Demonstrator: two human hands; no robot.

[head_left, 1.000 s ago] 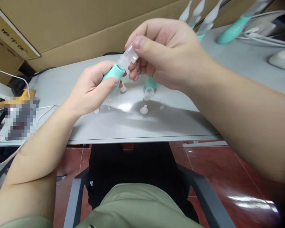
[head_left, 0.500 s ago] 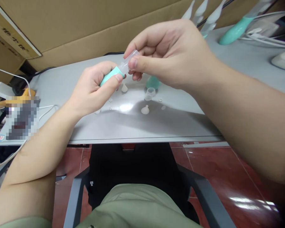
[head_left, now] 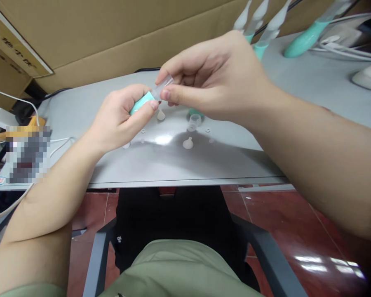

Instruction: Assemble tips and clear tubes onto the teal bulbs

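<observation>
Our left hand (head_left: 120,117) grips a teal rubber bulb (head_left: 141,103); our right hand (head_left: 216,80) pinches its clear plastic tube (head_left: 162,86) above the tabletop (head_left: 173,165).

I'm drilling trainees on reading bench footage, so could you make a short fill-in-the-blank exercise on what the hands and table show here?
1. The left hand is wrapped around a part whose colour is ____.
2. The right hand pinches a clear tube between thumb and ____.
3. The small white cap lies loose on the grey ____.
4. Behind the table stands a wall of brown ____.

Missing words: teal; forefinger; table; cardboard
</observation>
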